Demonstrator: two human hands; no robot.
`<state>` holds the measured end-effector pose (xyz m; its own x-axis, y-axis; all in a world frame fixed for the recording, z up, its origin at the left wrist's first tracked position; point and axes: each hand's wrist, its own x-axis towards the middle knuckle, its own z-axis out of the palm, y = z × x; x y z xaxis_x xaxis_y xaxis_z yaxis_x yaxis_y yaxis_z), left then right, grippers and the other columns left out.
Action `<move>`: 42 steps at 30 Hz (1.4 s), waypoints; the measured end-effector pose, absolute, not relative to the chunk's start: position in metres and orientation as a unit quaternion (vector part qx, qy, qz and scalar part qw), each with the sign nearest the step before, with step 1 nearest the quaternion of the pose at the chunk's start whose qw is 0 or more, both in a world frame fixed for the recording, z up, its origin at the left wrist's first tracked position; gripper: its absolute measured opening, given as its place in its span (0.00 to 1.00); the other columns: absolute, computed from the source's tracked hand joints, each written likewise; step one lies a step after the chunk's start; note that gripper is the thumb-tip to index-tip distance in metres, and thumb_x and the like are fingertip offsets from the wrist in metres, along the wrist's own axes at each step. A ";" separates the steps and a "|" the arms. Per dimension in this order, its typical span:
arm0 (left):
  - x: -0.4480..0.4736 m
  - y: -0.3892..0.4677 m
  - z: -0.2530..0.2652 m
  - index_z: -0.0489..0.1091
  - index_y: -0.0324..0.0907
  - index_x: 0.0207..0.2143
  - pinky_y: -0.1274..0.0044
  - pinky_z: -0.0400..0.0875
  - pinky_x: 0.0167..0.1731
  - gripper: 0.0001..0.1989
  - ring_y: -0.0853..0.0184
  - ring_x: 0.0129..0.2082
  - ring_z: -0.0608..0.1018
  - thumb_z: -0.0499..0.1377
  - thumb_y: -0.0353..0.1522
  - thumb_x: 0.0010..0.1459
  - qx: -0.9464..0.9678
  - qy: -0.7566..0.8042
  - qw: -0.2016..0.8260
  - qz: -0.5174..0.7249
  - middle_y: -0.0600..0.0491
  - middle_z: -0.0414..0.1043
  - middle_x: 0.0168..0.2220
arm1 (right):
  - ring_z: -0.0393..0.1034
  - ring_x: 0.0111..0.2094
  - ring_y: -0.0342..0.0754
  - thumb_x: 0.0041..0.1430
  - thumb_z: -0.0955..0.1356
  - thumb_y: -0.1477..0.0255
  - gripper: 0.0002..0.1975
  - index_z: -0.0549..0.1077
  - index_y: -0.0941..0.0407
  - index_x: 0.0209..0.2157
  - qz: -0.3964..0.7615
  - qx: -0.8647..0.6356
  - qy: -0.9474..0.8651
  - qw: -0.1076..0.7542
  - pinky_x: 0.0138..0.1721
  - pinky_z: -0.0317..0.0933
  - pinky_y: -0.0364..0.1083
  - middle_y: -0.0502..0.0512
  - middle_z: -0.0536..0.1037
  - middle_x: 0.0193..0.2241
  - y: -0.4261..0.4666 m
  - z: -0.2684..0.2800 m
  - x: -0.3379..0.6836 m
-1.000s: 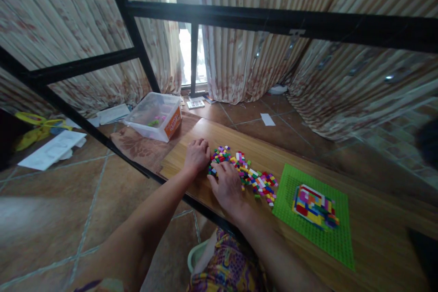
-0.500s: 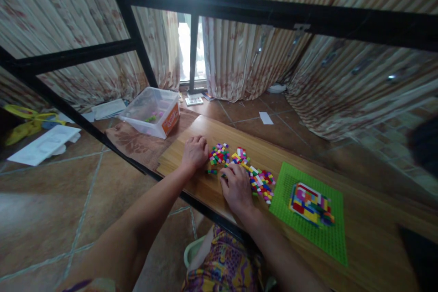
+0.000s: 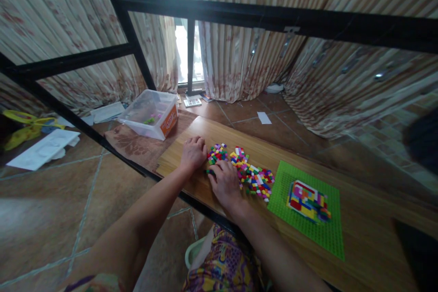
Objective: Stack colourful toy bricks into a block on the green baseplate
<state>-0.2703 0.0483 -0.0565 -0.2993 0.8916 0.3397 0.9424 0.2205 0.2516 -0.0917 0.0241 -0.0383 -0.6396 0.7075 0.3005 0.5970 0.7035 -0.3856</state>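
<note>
Loose toy building bricks (image 3: 258, 180) in many colours lie in a spread pile on the wooden tabletop (image 3: 226, 132). At the pile's left edge my left hand (image 3: 194, 153) rests on the wood, its fingers bent slightly down and no brick visible in it. My right hand (image 3: 226, 185) is over the near left part of the pile, fingers apart and touching down among the bricks. By its thumb and index finger lies a dark green brick (image 3: 208, 171). Right of the pile, a green baseplate (image 3: 328, 237) carries a flat multicoloured brick build (image 3: 308, 201).
A clear plastic box (image 3: 150, 114) with a few bricks inside stands on a brown mat beyond the table's left end. Black metal bars (image 3: 212, 7) cross in front of the curtains. A dark flat object (image 3: 415, 251) lies at the right.
My right hand has moved left across the pile, uncovering bricks in the middle. My left hand has stayed nearly in place. The view has shifted slightly.
</note>
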 end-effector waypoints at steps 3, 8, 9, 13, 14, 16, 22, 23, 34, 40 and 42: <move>-0.270 0.048 -0.057 0.73 0.43 0.43 0.64 0.66 0.53 0.10 0.55 0.50 0.73 0.53 0.32 0.63 -0.587 -0.780 0.061 -0.209 0.46 0.75 0.49 | 0.67 0.44 0.56 0.62 0.67 0.75 0.05 0.77 0.54 0.35 0.162 -0.368 -0.890 0.213 0.49 0.57 0.54 0.57 0.78 0.37 0.025 -0.037 -0.095; -0.270 0.048 -0.058 0.73 0.42 0.42 0.64 0.67 0.52 0.10 0.55 0.49 0.73 0.53 0.33 0.63 -0.587 -0.778 0.058 -0.216 0.46 0.75 0.49 | 0.71 0.35 0.50 0.61 0.66 0.70 0.06 0.75 0.55 0.33 0.438 -0.403 -0.741 0.312 0.40 0.62 0.48 0.54 0.79 0.31 0.025 -0.031 -0.074; -0.271 0.049 -0.058 0.73 0.42 0.43 0.64 0.66 0.52 0.10 0.55 0.49 0.73 0.53 0.33 0.63 -0.588 -0.777 0.058 -0.217 0.46 0.75 0.49 | 0.70 0.32 0.48 0.59 0.66 0.67 0.08 0.75 0.55 0.34 0.509 -0.411 -0.684 0.323 0.36 0.63 0.47 0.53 0.79 0.30 0.024 -0.030 -0.069; -0.272 0.050 -0.058 0.73 0.43 0.42 0.64 0.66 0.53 0.11 0.55 0.50 0.73 0.52 0.33 0.63 -0.588 -0.777 0.055 -0.218 0.45 0.75 0.49 | 0.69 0.26 0.45 0.48 0.72 0.59 0.18 0.75 0.56 0.38 0.685 -0.428 -0.489 0.331 0.30 0.63 0.45 0.53 0.80 0.28 0.019 -0.022 -0.049; -0.272 0.050 -0.058 0.73 0.43 0.42 0.64 0.66 0.52 0.11 0.54 0.50 0.73 0.52 0.33 0.63 -0.587 -0.778 0.054 -0.217 0.45 0.75 0.49 | 0.69 0.26 0.44 0.46 0.74 0.60 0.20 0.75 0.56 0.38 0.699 -0.430 -0.464 0.334 0.30 0.63 0.45 0.53 0.80 0.28 0.018 -0.020 -0.044; -0.272 0.050 -0.058 0.73 0.43 0.42 0.63 0.66 0.52 0.11 0.54 0.50 0.73 0.52 0.33 0.63 -0.587 -0.778 0.054 -0.216 0.46 0.75 0.49 | 0.69 0.26 0.43 0.43 0.75 0.61 0.21 0.75 0.56 0.39 0.705 -0.438 -0.440 0.344 0.31 0.64 0.44 0.52 0.81 0.28 0.014 -0.016 -0.036; -0.273 0.051 -0.057 0.73 0.43 0.42 0.63 0.65 0.54 0.12 0.54 0.51 0.73 0.51 0.33 0.63 -0.589 -0.778 0.054 -0.214 0.45 0.75 0.50 | 0.67 0.24 0.44 0.46 0.72 0.62 0.18 0.78 0.56 0.38 0.646 -0.483 -0.475 0.351 0.25 0.62 0.44 0.53 0.81 0.27 0.007 -0.023 -0.013; -0.273 0.051 -0.057 0.73 0.43 0.42 0.63 0.65 0.54 0.12 0.54 0.51 0.73 0.51 0.33 0.63 -0.589 -0.778 0.056 -0.212 0.45 0.75 0.50 | 0.67 0.23 0.45 0.47 0.71 0.61 0.17 0.79 0.56 0.38 0.626 -0.500 -0.488 0.346 0.25 0.61 0.44 0.53 0.80 0.26 0.007 -0.026 -0.009; -0.272 0.051 -0.055 0.73 0.43 0.41 0.63 0.66 0.54 0.11 0.54 0.50 0.73 0.52 0.33 0.62 -0.590 -0.776 0.053 -0.216 0.45 0.75 0.49 | 0.79 0.41 0.55 0.60 0.63 0.69 0.15 0.82 0.53 0.38 0.300 -0.554 -0.727 0.272 0.46 0.69 0.53 0.57 0.84 0.39 -0.004 -0.041 0.028; -0.271 0.049 -0.053 0.73 0.44 0.42 0.63 0.66 0.54 0.11 0.54 0.51 0.73 0.52 0.33 0.62 -0.584 -0.782 0.045 -0.213 0.46 0.75 0.51 | 0.79 0.39 0.54 0.61 0.62 0.73 0.16 0.82 0.54 0.38 0.233 -0.557 -0.759 0.243 0.44 0.69 0.52 0.59 0.84 0.38 -0.003 -0.050 0.024; -0.271 0.049 -0.054 0.73 0.44 0.42 0.64 0.66 0.54 0.11 0.54 0.51 0.73 0.52 0.33 0.63 -0.586 -0.781 0.044 -0.212 0.46 0.75 0.51 | 0.79 0.39 0.53 0.61 0.62 0.74 0.16 0.82 0.55 0.38 0.220 -0.557 -0.764 0.239 0.45 0.69 0.51 0.59 0.84 0.38 -0.002 -0.053 0.022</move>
<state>-0.2707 0.0493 -0.0537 -0.3105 0.8964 0.3163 0.9335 0.2249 0.2792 0.0221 -0.0019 -0.0526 -0.2652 0.9566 0.1209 0.7456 0.2830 -0.6033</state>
